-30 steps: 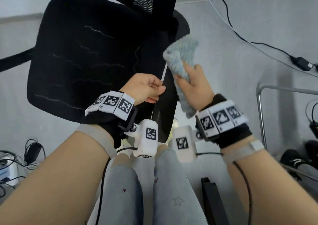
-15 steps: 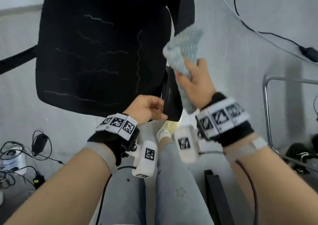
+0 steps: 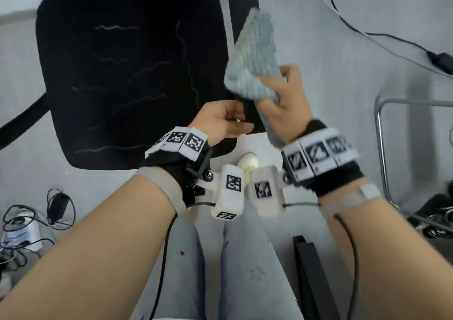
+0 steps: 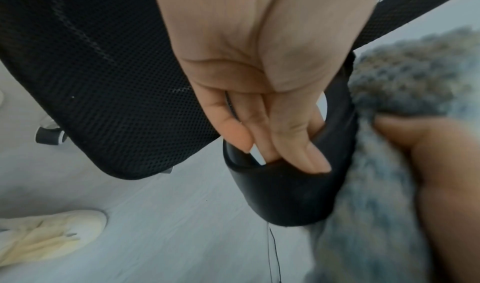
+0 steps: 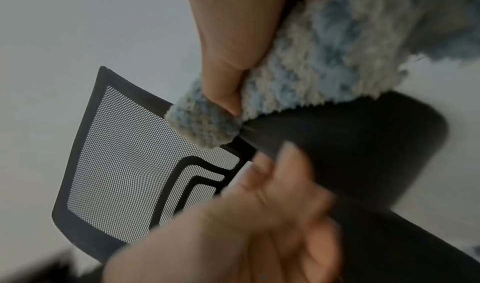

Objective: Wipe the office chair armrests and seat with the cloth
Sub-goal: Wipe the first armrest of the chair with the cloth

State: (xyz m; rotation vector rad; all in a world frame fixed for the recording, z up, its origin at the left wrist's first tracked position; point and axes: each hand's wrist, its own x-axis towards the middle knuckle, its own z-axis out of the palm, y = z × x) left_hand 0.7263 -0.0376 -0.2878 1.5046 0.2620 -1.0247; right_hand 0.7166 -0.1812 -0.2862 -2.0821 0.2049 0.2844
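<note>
A black office chair fills the upper left of the head view, with its mesh seat (image 3: pixel 127 74) facing me. Its black right armrest (image 3: pixel 252 121) runs along the seat's right edge. My left hand (image 3: pixel 220 123) grips the armrest's front end (image 4: pixel 283 195), fingers curled through its loop. My right hand (image 3: pixel 282 109) holds a fluffy blue and grey cloth (image 3: pixel 255 57) against the armrest's outer side. In the right wrist view the cloth (image 5: pixel 311 76) lies pressed on the armrest (image 5: pixel 350 143), with the mesh backrest (image 5: pixel 130 164) behind.
Grey floor lies all around. Cables and a charger (image 3: pixel 56 204) lie at the lower left, another cable and adapter (image 3: pixel 441 60) at the upper right. A metal frame (image 3: pixel 382 128) stands to the right. A cream shoe (image 4: pixel 52 236) and my legs (image 3: pixel 245 258) are below the chair.
The chair has slid toward me and to the left in view. My left hand keeps its grip on the armrest end. The right hand with the cloth has moved along the armrest's outer side.
</note>
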